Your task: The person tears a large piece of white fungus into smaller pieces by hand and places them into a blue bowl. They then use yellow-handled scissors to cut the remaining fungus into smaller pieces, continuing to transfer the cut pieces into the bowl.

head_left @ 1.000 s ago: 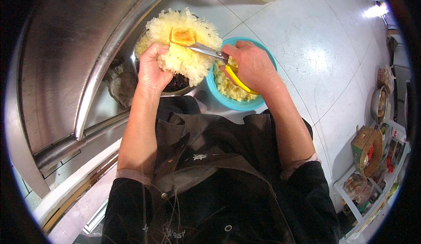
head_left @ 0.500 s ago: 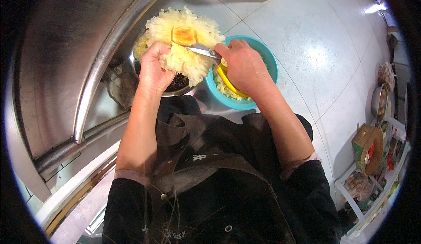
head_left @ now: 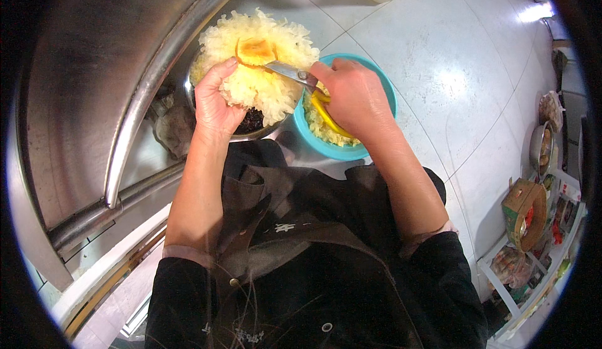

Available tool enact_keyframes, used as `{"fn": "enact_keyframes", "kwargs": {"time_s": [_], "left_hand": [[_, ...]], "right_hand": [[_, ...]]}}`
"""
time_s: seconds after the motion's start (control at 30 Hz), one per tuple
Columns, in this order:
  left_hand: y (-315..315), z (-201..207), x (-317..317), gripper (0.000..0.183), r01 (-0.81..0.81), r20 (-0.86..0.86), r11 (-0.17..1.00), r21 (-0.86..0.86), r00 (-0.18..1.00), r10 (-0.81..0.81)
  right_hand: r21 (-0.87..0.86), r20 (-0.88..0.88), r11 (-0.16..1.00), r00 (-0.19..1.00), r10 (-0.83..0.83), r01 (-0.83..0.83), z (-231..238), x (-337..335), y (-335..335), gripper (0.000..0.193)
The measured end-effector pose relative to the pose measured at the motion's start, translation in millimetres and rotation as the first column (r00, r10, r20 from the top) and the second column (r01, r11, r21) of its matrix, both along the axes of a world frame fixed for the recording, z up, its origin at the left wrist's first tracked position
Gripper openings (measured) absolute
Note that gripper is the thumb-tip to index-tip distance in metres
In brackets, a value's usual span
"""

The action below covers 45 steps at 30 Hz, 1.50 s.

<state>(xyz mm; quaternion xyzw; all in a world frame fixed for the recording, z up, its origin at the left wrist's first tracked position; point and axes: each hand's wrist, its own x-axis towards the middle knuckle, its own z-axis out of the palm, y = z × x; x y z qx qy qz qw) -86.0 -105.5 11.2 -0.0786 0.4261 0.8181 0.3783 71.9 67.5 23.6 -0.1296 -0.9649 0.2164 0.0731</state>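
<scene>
My left hand is closed on the near left edge of a snow fungus, a big pale-yellow ruffled clump with an orange-brown base facing up. My right hand grips yellow-handled scissors, their metal blades pointing left with the tips at the base's edge. Beneath the right hand stands a turquoise basin with small pale-yellow fungus pieces inside. A metal bowl with dark contents lies below the fungus, mostly hidden by it.
Close on the left are a steel panel and its curved rail. Tiled floor spreads to the right. A cardboard box, a white crate and a metal bowl stand along the far right.
The fungus has shifted slightly left and tilted in my left hand, showing its base more fully. The scissors' tips remain beside the base; the turquoise basin stays in place.
</scene>
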Motion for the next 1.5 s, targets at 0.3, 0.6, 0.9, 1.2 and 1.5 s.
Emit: {"fn": "enact_keyframes", "kwargs": {"time_s": [0.3, 0.6, 0.9, 1.2, 1.5], "left_hand": [[-9.3, -12.9, -13.8, 0.044, 0.042, -0.024, 0.994, 0.102, 0.999, -0.040], [-5.1, -6.1, -2.8, 0.047, 0.120, -0.088, 0.992, -0.027, 0.989, -0.122], [-7.7, -10.7, -2.4, 0.055, 0.227, -0.103, 0.973, -0.037, 0.968, -0.229], [-5.7, -4.5, -1.6, 0.052, 0.184, -0.093, 0.982, 0.030, 0.979, -0.180], [-7.3, -10.4, -10.2, 0.048, 0.139, -0.065, 0.988, 0.071, 0.989, -0.135]], "right_hand": [[0.091, 0.048, 0.993, 0.995, -0.086, 0.081, 5.1, 10.7, 13.1, 0.019], [0.116, 0.062, 0.989, 0.994, -0.095, 0.087, 5.4, 10.1, 8.2, 0.023], [0.129, -0.058, 0.988, 0.995, -0.077, 0.084, -1.3, 7.9, 11.5, 0.018], [0.122, -0.064, 0.991, 0.997, -0.040, 0.047, 3.0, 5.9, 11.3, 0.017], [0.070, -0.013, 0.996, 0.999, -0.049, 0.050, 5.2, 10.1, 14.9, 0.023]]}}
